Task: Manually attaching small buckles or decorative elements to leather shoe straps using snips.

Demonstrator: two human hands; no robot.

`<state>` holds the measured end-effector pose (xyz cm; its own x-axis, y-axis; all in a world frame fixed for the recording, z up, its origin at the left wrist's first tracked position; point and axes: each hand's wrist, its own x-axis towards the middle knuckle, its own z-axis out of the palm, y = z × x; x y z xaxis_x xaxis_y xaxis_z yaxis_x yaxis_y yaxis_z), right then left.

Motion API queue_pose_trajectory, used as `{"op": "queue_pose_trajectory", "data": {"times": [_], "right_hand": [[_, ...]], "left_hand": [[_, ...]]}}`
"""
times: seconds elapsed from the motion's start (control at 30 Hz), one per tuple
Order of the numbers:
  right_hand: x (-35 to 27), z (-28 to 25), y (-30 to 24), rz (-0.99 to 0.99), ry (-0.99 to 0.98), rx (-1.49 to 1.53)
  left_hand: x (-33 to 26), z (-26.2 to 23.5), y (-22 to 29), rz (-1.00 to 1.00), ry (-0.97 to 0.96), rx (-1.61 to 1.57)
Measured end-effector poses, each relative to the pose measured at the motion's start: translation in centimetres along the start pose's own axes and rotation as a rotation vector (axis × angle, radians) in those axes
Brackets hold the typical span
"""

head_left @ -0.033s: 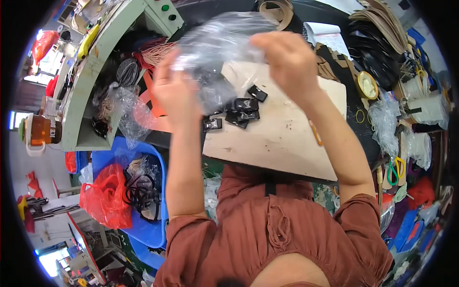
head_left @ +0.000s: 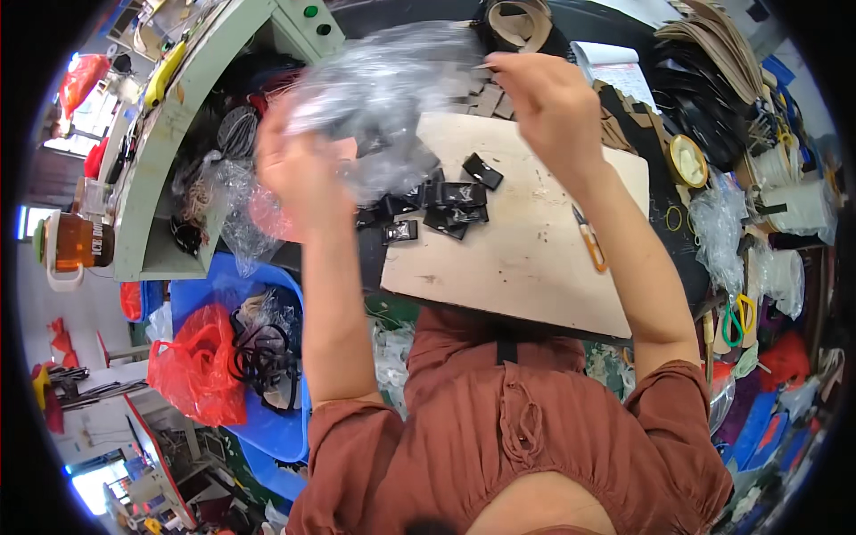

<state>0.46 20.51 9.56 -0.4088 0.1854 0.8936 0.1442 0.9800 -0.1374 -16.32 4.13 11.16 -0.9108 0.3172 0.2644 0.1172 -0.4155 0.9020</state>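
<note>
My left hand (head_left: 299,169), smeared by motion, grips a clear plastic bag (head_left: 383,80) by its near left side. The bag is raised over the far left of a pale board (head_left: 508,259), and dark shapes show through it. Just beyond the bag's right edge is my right hand (head_left: 548,98), its thumb and forefinger pinched on something thin and pale that I cannot make out. Several small black folded pieces (head_left: 459,194) lie in a loose heap on the board's left part, below the bag. Orange-handled scissors (head_left: 591,245) rest by my right forearm.
A pale green machine frame (head_left: 192,134) stands at the left. Below it, a blue bin (head_left: 308,357) holds a red plastic bag (head_left: 201,366) and black cords. A notepad (head_left: 615,71), a tape roll (head_left: 687,160) and black strips (head_left: 691,98) lie at the far right.
The plastic bag and my left hand have shifted left. My right hand has come away from the bag's edge. More black pieces show under the bag, and the scissors are more fully visible.
</note>
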Motion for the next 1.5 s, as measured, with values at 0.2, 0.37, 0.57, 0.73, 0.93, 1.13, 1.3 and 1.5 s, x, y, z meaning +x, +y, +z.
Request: {"op": "queue_pose_trajectory", "data": {"times": [0.2, 0.37, 0.57, 0.73, 0.93, 1.13, 1.3, 1.5], "right_hand": [[-8.0, 3.6, -5.3, 0.183, -0.76, 0.102], [-8.3, 6.9, -7.4, 0.113, -0.798, 0.196], [-4.6, 8.4, -4.9, 0.412, -0.663, 0.447], [1.2, 14.2, -3.6, 1.02, -1.007, 1.086], [5.5, 22.7, -5.4, 1.478, -0.789, 1.338], [5.6, 26.2, -5.2, 0.583, -0.596, 0.568], [1.4, 18.2, -6.5, 0.081, -0.48, 0.552], [-2.7, 16.3, -7.7, -0.171, -0.997, 0.22]], "left_hand": [[7.2, -6.4, -0.2, 0.634, 0.409, 0.289], [6.6, -7.8, -8.6, 0.5, 0.258, 0.826], [5.1, -6.3, -11.7, 0.282, 0.068, 0.79], [5.5, -4.5, -10.4, 0.237, -0.128, 0.721], [7.9, -5.4, -9.4, 0.189, -0.098, 0.738], [11.8, -7.9, -11.3, 0.039, 0.037, 0.415], [11.8, -9.6, -9.4, 0.369, -0.165, 0.824], [9.8, -10.0, -9.1, 0.668, -0.595, 0.956]]}}
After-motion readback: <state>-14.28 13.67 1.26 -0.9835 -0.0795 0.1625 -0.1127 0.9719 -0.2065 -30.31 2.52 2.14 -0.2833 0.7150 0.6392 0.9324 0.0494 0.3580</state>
